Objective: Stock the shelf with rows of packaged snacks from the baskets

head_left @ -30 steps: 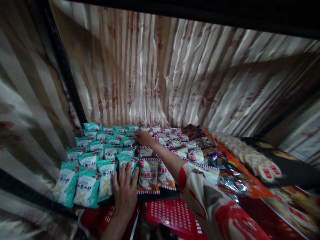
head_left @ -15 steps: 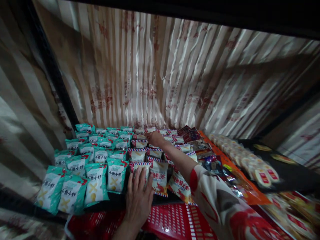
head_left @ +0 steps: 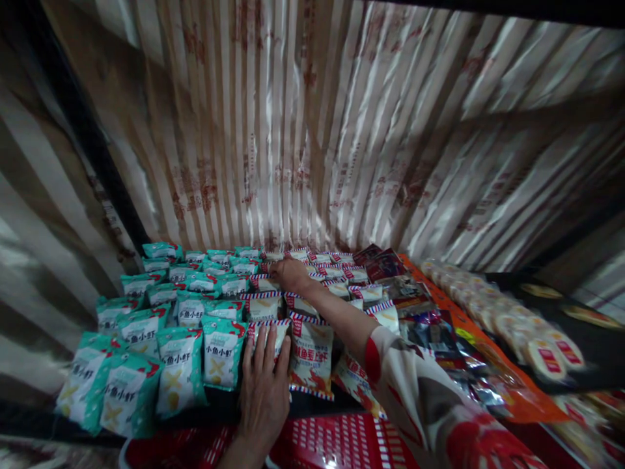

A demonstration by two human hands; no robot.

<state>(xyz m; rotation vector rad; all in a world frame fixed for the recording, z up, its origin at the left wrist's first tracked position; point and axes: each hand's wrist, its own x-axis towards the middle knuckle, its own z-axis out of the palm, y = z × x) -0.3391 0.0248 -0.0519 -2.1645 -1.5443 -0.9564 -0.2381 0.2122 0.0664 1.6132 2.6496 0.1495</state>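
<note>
My left hand [head_left: 265, 384] lies over a front-row white snack bag [head_left: 254, 331] with a red-and-blue striped edge, its fingers stretched out against the bag's face. Farther back in the same column, my right hand [head_left: 291, 273] has its fingers curled at the top of another striped-edge snack bag [head_left: 262, 283]. Part of that bag is hidden behind the fingers. Beside my left hand, a larger striped-edge bag [head_left: 311, 355] stands upright. Teal-and-white snack bags [head_left: 223, 352] stand in rows to the left.
A red plastic basket [head_left: 332, 443] sits below the shelf's front edge. To the right are dark packets [head_left: 385, 264], an orange package [head_left: 532, 397] and a row of round wrapped items [head_left: 512, 326]. A striped sheet [head_left: 293, 130] hangs behind; a dark shelf post [head_left: 97, 143] rises at left.
My right hand has shifted slightly left and nearer, its fingers now curled lower at a bag. My left hand stays on the front bag. The view has tilted a little.
</note>
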